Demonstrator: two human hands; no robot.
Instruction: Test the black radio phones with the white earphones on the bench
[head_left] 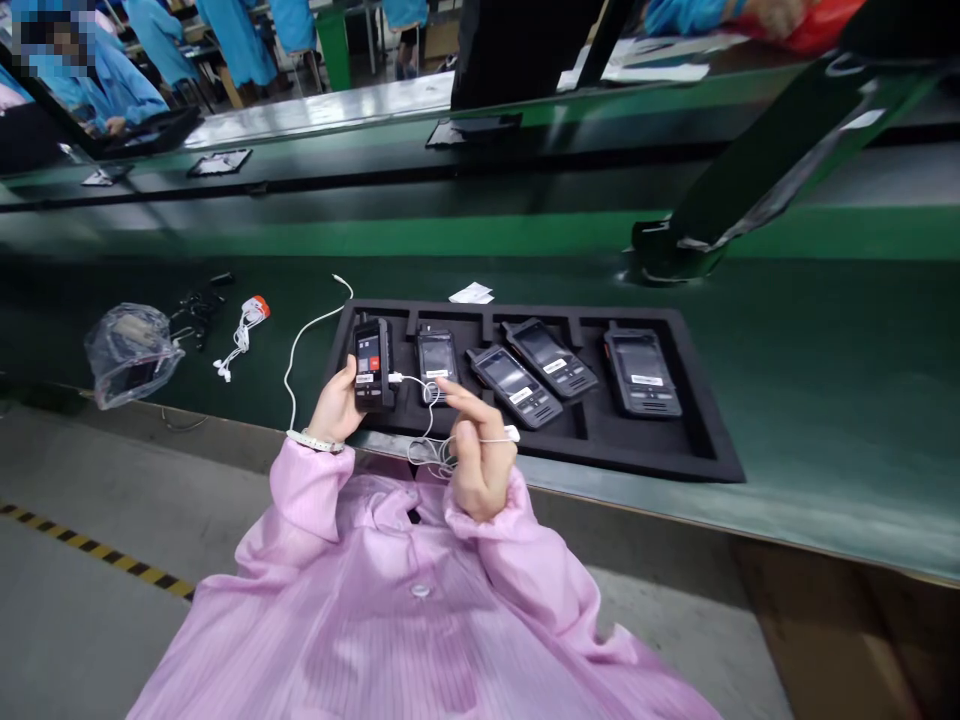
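My left hand [337, 402] is closed around a rugged black handheld radio [369, 370] with a lit screen and a stubby antenna. A white plug sits in the right side of this radio, and a thin white cable [429, 432] runs from it in loops to my right hand [482, 455]. The fingers of that hand are curled on the cable, with the index finger stretched toward the radio. A small white end piece [512, 433] sticks out beside the hand. Similar radios with dark screens lie in the black foam tray [709, 440], the nearest one [437, 360] just beyond my right fingertips.
White earphones [241, 340] with an orange tag, a black cable bundle [199, 312] and a clear plastic bag [131, 355] lie left on the green bench. Another white cable [296, 345] runs beside the tray. A green post [742, 190] rises at right. People in blue work beyond.
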